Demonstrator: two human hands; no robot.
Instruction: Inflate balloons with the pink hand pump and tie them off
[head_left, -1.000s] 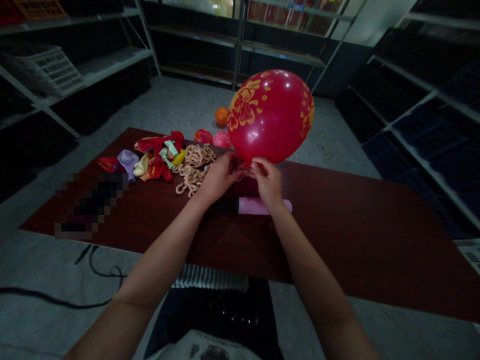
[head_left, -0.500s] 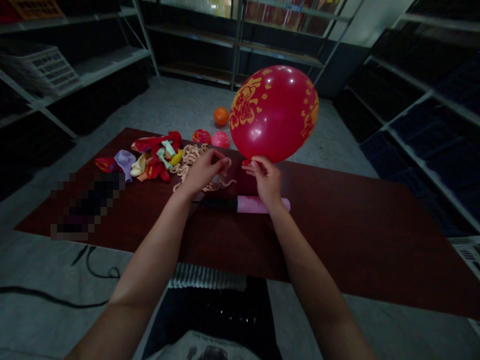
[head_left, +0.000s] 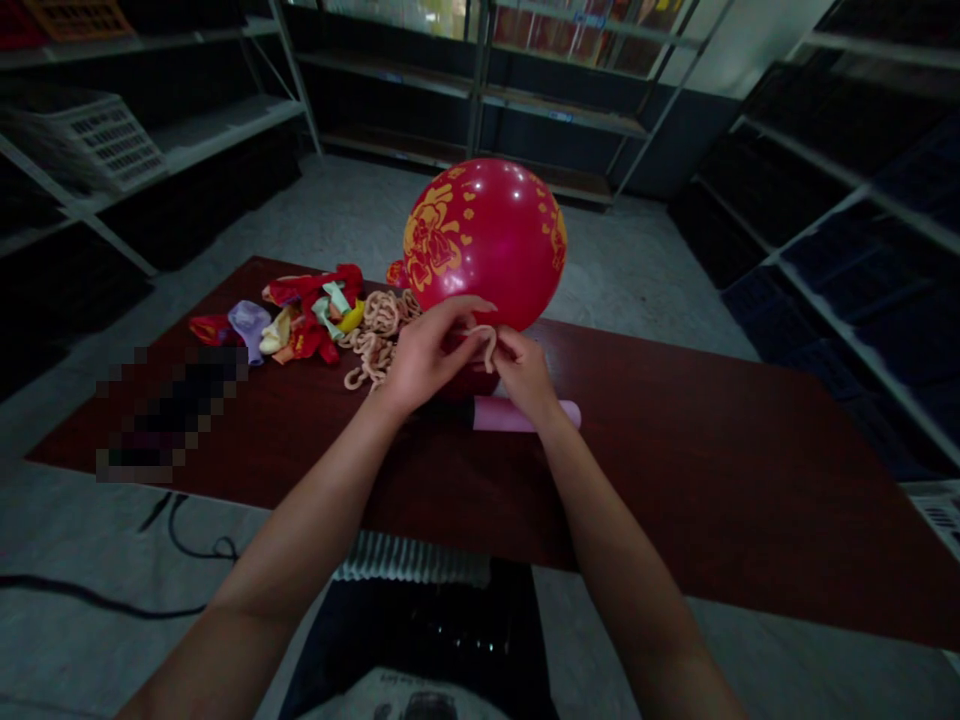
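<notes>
A large inflated red balloon [head_left: 499,235] with yellow print stands in front of me, its neck pinched in my right hand [head_left: 526,375]. My left hand [head_left: 431,355] is closed on the end of a beige cord [head_left: 490,352], which loops over beside the balloon's neck between both hands. The neck itself is mostly hidden by fingers. The rest of the cord lies as a tangled pile [head_left: 382,318] just left of my left hand. Under my right wrist a pink hand pump [head_left: 502,413] lies on the table, its dark end partly covered.
Several uninflated balloons [head_left: 304,315] in mixed colours lie at the table's left. A blurred-out dark object [head_left: 180,410] is nearer the front left edge. Metal shelves [head_left: 555,105] stand around the brown table [head_left: 712,450]; cables [head_left: 90,595] run across the floor.
The balloon and my right hand have moved left and slightly down. My left hand has come right to meet it, bringing the cord end up to the balloon's neck.
</notes>
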